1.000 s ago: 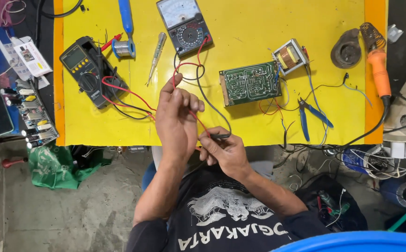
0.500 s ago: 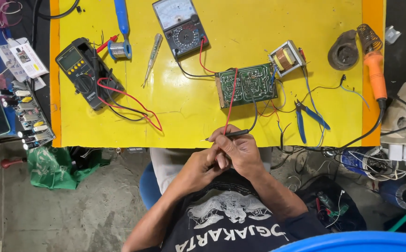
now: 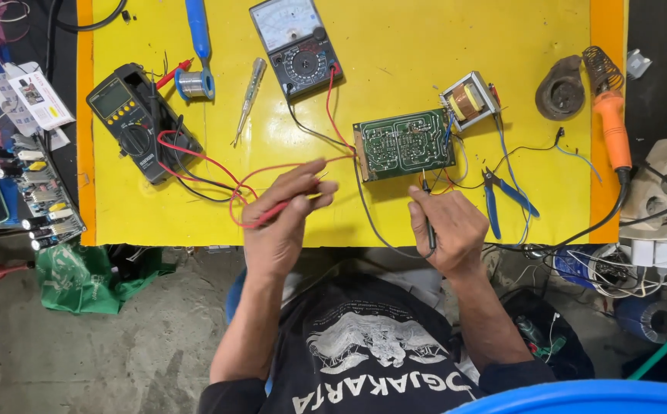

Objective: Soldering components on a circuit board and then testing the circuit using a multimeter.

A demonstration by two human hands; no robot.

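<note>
My left hand (image 3: 281,222) holds a red test probe (image 3: 272,211) over the front of the yellow table (image 3: 394,46); its red lead runs up to the analog multimeter (image 3: 296,46) at the back. My right hand (image 3: 448,230) grips a black test probe (image 3: 428,222), tip pointing toward the lower edge of the green circuit board (image 3: 404,143). A black lead runs from that probe back to the analog meter.
A black digital multimeter (image 3: 136,123) with red leads lies at left, beside a solder spool (image 3: 194,83) and a tester screwdriver (image 3: 246,100). A transformer (image 3: 467,100), blue-handled pliers (image 3: 502,201) and an orange soldering iron (image 3: 611,123) sit at right. A power strip (image 3: 666,238) hangs off the right edge.
Both hands, joined together at the table's front edge, have separated. The left hand moved left with the red probe; the right hand moved toward the circuit board with the black probe.
</note>
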